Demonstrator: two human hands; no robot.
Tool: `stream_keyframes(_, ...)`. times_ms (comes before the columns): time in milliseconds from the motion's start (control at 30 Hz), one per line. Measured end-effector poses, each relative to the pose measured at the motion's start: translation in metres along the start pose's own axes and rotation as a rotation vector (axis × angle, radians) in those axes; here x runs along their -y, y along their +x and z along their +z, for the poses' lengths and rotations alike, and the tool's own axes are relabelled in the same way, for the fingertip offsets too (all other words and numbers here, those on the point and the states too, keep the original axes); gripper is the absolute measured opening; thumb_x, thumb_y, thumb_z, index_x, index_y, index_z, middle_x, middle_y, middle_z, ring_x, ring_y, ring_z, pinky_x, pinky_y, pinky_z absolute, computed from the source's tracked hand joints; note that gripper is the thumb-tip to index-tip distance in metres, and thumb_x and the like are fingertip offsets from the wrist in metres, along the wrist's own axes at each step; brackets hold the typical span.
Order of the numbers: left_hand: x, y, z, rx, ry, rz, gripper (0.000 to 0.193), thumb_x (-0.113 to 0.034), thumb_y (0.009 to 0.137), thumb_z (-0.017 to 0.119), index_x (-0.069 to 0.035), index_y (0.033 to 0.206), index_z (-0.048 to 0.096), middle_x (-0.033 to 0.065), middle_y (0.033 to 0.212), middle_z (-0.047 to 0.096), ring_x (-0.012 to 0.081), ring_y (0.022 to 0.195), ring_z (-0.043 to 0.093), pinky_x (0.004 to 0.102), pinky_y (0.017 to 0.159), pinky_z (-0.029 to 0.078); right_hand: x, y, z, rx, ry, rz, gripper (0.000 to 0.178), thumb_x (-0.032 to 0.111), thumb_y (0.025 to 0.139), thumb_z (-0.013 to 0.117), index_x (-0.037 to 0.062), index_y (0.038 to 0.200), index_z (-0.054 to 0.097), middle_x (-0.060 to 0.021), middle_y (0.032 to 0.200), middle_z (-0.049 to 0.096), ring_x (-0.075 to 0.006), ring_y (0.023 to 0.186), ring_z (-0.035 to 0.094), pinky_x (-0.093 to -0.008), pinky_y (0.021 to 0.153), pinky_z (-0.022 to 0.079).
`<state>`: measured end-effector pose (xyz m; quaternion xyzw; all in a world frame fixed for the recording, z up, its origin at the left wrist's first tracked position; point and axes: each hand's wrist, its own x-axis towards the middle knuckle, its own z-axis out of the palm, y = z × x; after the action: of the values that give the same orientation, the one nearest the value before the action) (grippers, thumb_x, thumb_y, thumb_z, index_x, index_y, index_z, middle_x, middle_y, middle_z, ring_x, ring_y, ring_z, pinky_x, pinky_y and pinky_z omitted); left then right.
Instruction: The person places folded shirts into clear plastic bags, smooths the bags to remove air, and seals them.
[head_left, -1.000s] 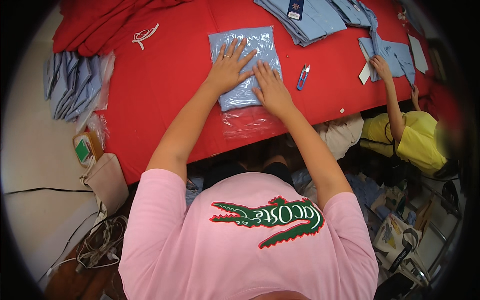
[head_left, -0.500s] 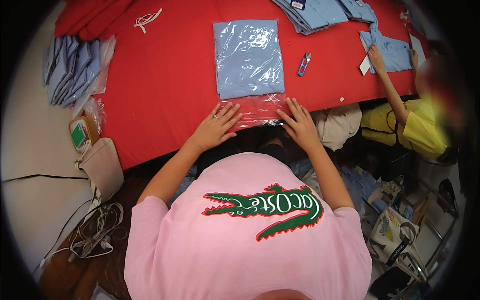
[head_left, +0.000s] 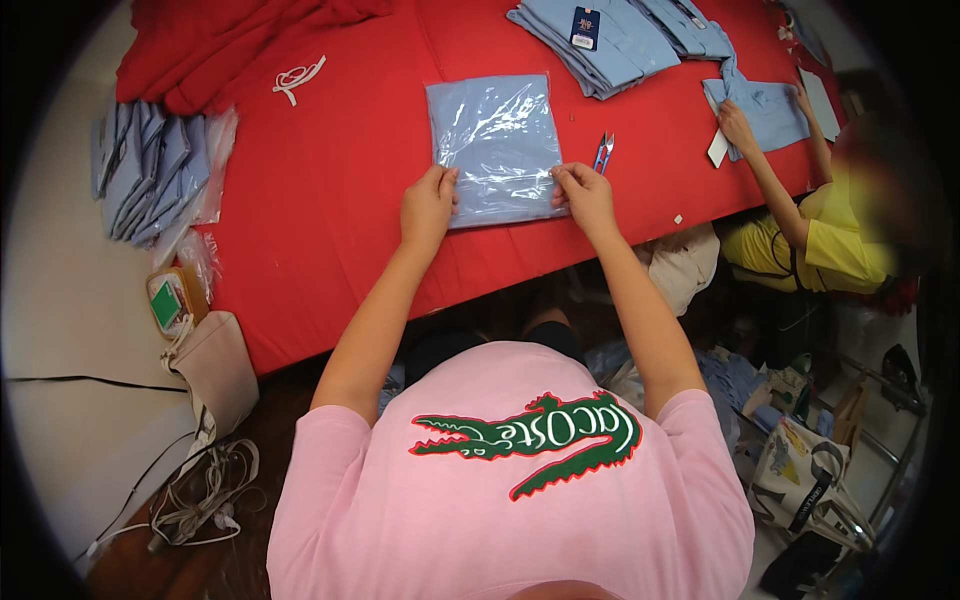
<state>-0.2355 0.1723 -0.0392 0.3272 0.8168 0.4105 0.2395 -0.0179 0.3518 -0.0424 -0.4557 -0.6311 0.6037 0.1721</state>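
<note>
A folded light-blue garment in a transparent plastic bag [head_left: 495, 135] lies on the red-covered table in front of me. My left hand [head_left: 430, 203] grips the bag's left edge near its lower corner, fingers curled and thumb on top. On the opposite edge my right hand [head_left: 585, 197] pinches the plastic between thumb and fingers. The bag's open flap no longer sticks out toward me; the near edge now ends at the garment's lower fold. Just beyond my right hand lie blue-handled thread snips [head_left: 604, 152], partly covered by that hand.
Folded blue garments [head_left: 600, 45], one with a dark tag, are stacked at the far right. A co-worker's hand [head_left: 737, 127] handles another blue garment. Bagged garments [head_left: 150, 175] sit at the left edge, below red cloth [head_left: 215, 50]. A white cord [head_left: 298, 76] lies nearby.
Both hands have gone from lying flat on the bag's near flap to gripping its sides farther up. The flap is now folded out of sight.
</note>
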Motion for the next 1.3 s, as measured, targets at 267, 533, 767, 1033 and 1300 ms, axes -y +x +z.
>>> stream_keyframes(267,0.012,0.009,0.020,-0.102,0.645,0.141,0.021,-0.026,0.103,0.063,-0.007,0.095,0.065,0.0158,0.089,0.074,0.0350,0.082,0.074,0.0507,0.073,0.058,0.009,0.005,0.025,-0.369,-0.720,-0.199,0.030,0.029,0.091,0.083,0.0057,0.105,0.068,-0.0100,0.096,0.073,-0.0355,0.086,0.072,-0.0485,0.073,0.054)
stream_keyframes(533,-0.021,-0.027,0.044,0.046,0.439,0.599,0.053,-0.013,0.104,0.051,0.004,0.154,0.047,0.0260,0.163,0.044,0.0432,0.153,0.041,0.0526,0.125,0.034,0.019,-0.025,0.057,-0.127,-0.614,-0.825,0.046,0.002,0.094,0.065,0.0034,0.140,0.059,-0.0185,0.135,0.068,-0.0393,0.126,0.063,-0.0488,0.109,0.048)
stream_keyframes(767,0.019,-0.056,0.053,0.061,0.577,0.455,0.091,-0.036,0.096,0.067,0.004,0.167,0.028,0.0299,0.174,0.023,0.0467,0.164,0.018,0.0588,0.131,0.017,-0.025,-0.049,0.073,0.039,-0.843,-0.668,0.090,0.037,0.097,0.069,0.0032,0.169,0.029,-0.0243,0.176,0.026,-0.0402,0.163,0.025,-0.0525,0.133,0.021)
stream_keyframes(1033,0.005,-0.047,0.044,0.061,0.579,0.635,0.104,-0.047,0.091,0.078,0.007,0.166,0.029,0.0395,0.168,0.027,0.0536,0.157,0.027,0.0626,0.127,0.024,-0.028,-0.054,0.049,-0.103,-0.806,-0.519,0.111,0.061,0.091,0.071,-0.0071,0.166,0.026,-0.0294,0.172,0.029,-0.0421,0.163,0.026,-0.0538,0.133,0.020)
stream_keyframes(1300,0.004,-0.039,0.032,0.135,0.782,0.749,0.100,-0.052,0.096,0.072,0.010,0.163,0.031,0.0432,0.163,0.030,0.0573,0.151,0.035,0.0621,0.123,0.035,-0.054,-0.055,0.012,-0.073,-1.090,-0.682,0.083,0.036,0.092,0.070,0.0005,0.161,0.041,-0.0225,0.172,0.034,-0.0368,0.163,0.027,-0.0569,0.133,0.020)
